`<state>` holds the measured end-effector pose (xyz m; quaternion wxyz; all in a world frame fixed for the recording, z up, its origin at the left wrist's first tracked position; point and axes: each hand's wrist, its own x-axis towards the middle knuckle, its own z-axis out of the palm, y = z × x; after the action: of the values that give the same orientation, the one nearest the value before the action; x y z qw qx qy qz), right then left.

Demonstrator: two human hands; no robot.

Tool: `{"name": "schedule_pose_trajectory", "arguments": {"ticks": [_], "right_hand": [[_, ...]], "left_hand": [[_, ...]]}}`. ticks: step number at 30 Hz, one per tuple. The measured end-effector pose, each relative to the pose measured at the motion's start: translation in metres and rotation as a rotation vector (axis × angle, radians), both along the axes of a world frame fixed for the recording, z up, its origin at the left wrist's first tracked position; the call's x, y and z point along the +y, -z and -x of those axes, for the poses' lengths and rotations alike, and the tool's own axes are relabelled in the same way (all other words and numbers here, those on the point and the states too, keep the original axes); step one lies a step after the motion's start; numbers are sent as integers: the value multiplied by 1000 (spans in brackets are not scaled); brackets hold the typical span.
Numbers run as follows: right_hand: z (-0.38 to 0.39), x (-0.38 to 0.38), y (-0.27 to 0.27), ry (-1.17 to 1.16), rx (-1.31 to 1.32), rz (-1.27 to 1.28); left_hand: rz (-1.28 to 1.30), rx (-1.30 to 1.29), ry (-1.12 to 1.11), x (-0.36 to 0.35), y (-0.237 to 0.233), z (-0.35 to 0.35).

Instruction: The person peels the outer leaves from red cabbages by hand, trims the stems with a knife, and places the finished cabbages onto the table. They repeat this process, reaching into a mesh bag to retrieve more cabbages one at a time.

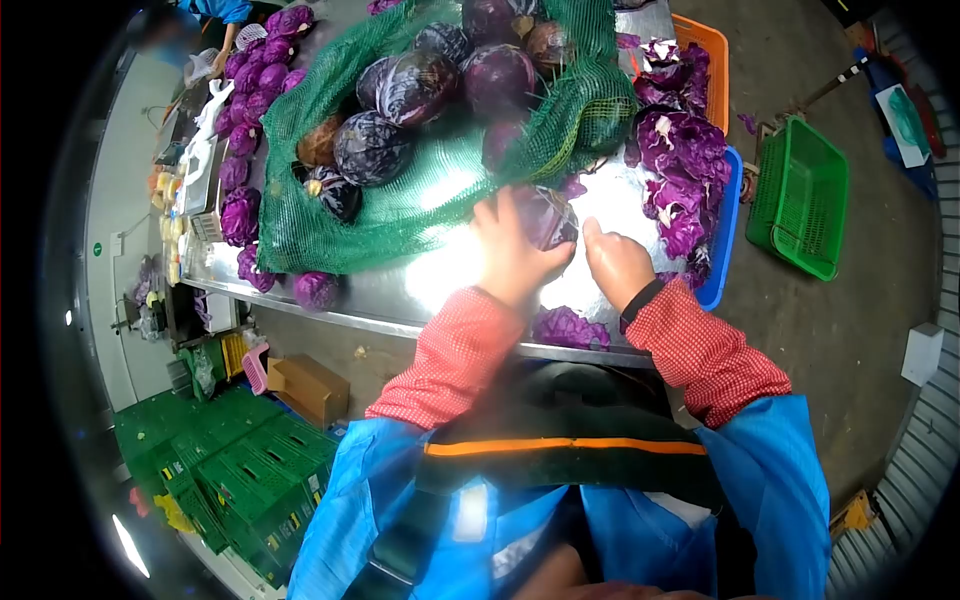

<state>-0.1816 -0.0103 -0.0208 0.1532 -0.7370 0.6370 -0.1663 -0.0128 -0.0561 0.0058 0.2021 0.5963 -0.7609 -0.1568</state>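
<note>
A red cabbage rests on the metal table just in front of me. My left hand grips it from the left, thumb along its near side. My right hand is curled closed, close to the cabbage's right side; whatever its fingers hold, if anything, is hidden. Beyond my hands a green mesh sack lies spread, with several whole red cabbages on and in it. A loose purple leaf lies at the table's near edge, below my hands.
Purple leaves heap up on the right, over a blue crate and an orange crate. A green basket stands on the floor. Several peeled cabbages line the left. Another person's sleeve shows top left.
</note>
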Motion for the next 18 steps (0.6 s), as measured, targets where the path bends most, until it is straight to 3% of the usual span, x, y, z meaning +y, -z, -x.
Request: {"name": "schedule_pose_trajectory", "arguments": {"ticks": [5,7,9,13,15,17,18], "right_hand": [[10,2,2,10,92,-114],[23,-6,64,-39,238,-253],[12,-5,58,57,249,-207],[27,21,64,114,-58,-367],[14,27,57,125,-502,-203],[-1,27,59,124,-705,-96],[-4,26,35,241,-878,-350]], "left_hand": [[11,-76,52,2,-2,13],[85,-26,170,6,-1,15],[200,-27,238,17,-2,13],[88,231,161,20,-1,-32],[26,501,81,28,5,-40],[-107,699,6,44,13,-31],[-133,732,1,52,19,-24]]}}
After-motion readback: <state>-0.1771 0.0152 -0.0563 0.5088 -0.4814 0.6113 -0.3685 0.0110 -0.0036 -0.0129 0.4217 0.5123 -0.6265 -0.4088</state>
